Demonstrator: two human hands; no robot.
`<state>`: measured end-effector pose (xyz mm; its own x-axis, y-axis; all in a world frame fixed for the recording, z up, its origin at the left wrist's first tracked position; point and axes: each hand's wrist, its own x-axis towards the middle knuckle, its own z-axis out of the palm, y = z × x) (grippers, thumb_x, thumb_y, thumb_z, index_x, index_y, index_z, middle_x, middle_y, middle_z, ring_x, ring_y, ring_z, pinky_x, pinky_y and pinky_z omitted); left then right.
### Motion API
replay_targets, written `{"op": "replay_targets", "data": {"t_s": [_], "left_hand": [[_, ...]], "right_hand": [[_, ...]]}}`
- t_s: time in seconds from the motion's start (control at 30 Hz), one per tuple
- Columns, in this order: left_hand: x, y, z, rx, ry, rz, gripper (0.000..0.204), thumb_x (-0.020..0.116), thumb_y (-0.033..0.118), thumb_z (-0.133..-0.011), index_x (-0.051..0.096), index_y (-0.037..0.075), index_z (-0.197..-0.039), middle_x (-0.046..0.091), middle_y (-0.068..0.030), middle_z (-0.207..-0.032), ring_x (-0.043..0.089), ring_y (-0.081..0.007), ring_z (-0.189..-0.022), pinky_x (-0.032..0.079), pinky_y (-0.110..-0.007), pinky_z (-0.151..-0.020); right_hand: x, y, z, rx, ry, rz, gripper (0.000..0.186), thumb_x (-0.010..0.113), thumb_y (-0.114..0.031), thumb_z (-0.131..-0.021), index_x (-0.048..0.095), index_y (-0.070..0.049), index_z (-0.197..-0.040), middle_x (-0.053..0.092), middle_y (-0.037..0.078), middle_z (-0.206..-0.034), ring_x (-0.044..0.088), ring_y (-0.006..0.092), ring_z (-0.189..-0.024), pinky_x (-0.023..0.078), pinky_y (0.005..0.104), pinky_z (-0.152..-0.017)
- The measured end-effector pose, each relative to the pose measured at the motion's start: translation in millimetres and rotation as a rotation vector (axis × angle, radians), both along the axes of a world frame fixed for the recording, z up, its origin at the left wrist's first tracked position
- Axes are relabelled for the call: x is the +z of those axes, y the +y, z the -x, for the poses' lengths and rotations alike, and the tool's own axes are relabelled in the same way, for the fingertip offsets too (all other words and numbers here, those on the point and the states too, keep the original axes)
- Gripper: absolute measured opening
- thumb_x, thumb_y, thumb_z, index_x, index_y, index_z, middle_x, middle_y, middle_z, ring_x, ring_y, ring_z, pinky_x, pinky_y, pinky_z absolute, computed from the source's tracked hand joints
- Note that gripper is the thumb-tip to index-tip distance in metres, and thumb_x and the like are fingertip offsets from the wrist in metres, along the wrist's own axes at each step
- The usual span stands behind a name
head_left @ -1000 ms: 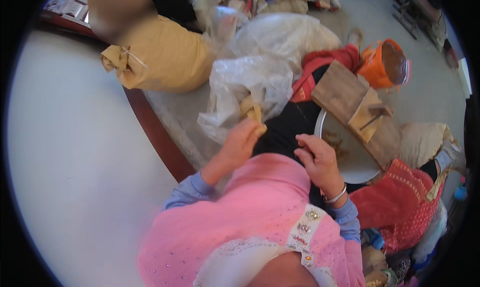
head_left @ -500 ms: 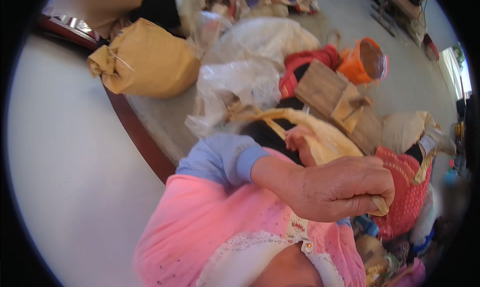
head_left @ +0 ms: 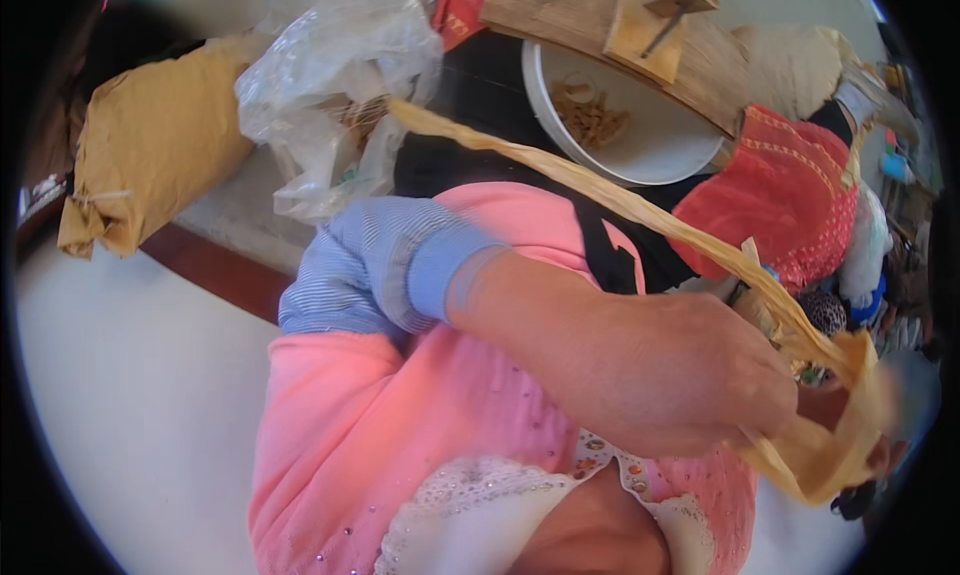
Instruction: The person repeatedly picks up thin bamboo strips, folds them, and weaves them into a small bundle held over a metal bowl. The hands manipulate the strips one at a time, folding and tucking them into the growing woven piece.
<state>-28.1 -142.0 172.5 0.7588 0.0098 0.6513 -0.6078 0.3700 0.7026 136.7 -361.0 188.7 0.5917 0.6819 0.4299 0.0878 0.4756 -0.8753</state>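
My left hand (head_left: 690, 380) reaches across my chest from the left, its forearm in a blue sleeve cover. Its fingers are closed on one end of a long, pale yellow, fibrous strip (head_left: 600, 191). This strip bends in a loop at the right, then runs up and left across my lap to a free-looking end near a clear plastic bag (head_left: 345, 85). What seems to be my right hand (head_left: 828, 403) shows only as a shadowed patch of skin inside the loop; its fingers are hidden behind the strip and my left hand.
Beyond my lap a white basin (head_left: 680, 160) holds several tan pieces. Over it lies a wooden board (head_left: 550, 10) with an upright peg-like piece (head_left: 680, 0). Red patterned cloth (head_left: 770, 200) lies at right, a tan paper sack (head_left: 165, 125) at far left. Another person's blurred head is at right.
My view has shifted, bringing the basin into sight. My left hand has drawn the strip out, which now stretches long across my lap and loops at the right.
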Motion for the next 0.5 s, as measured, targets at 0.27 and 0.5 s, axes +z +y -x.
{"op": "replay_targets", "data": {"t_s": [0.27,0.5], "left_hand": [[-44,78,17,-0.067,0.797,-0.093,0.019,0.051,0.010,-0.095,0.058,-0.004,-0.107,0.057,-0.0024,-0.087,0.053,-0.0095,-0.075,0.045,-0.025,-0.064],[-40,67,8,0.185,0.509,-0.368,0.015,0.057,0.007,-0.092,0.061,-0.004,-0.102,0.062,-0.0087,-0.087,0.059,-0.0146,-0.074,0.046,-0.026,-0.065]], "right_hand": [[-67,80,35,-0.044,-0.534,1.085,0.051,0.070,-0.008,-0.079,0.052,0.005,-0.125,0.061,0.011,-0.115,0.057,0.0261,-0.106,0.046,0.0355,-0.090],[-55,126,77,0.086,-0.147,0.662,0.062,0.074,-0.008,-0.073,0.051,-0.006,-0.131,0.060,0.014,-0.119,0.057,0.0267,-0.111,0.045,0.0331,-0.092]]}}
